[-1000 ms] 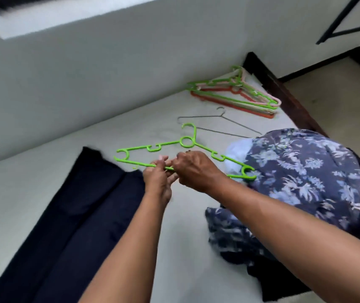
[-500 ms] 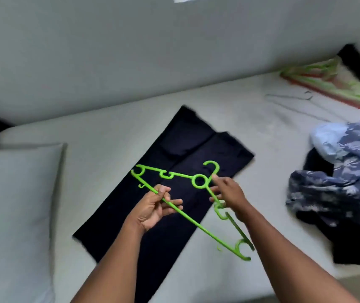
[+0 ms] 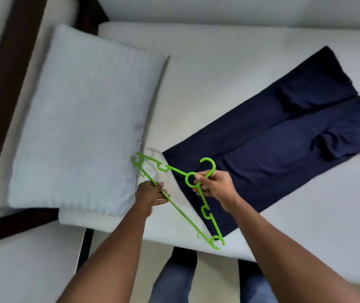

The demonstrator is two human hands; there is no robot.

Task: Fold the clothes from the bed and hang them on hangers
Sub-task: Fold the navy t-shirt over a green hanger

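A person stands at the side of a white bed (image 3: pixel 218 73) and holds a bright green plastic hanger (image 3: pixel 206 213) with both hands. The left hand (image 3: pixel 150 194) has its grip clamped on the long thin bottom bar of the hanger, with fingers and thumb curled round it. The right hand (image 3: pixel 216 189) has its grip pinched on the round ring just under the hook, and the hook sticks up past the fingers.

The hanger is up in the air, just above the bed, and its shadow falls on the sheet. It is tilted. One end reaches the edge of a soft pale blue pillow (image 3: pixel 87 123). The other end points back at the person, over the near edge of the bed.

A dark navy blue piece of clothing (image 3: pixel 284 145) lies flat on the bed, folded long. Its near corner is under the hanger and the right hand.

A dark brown wooden bed frame (image 3: pixel 6 73) runs along the left. Legs in blue jeans (image 3: pixel 172 281) show at the bottom.
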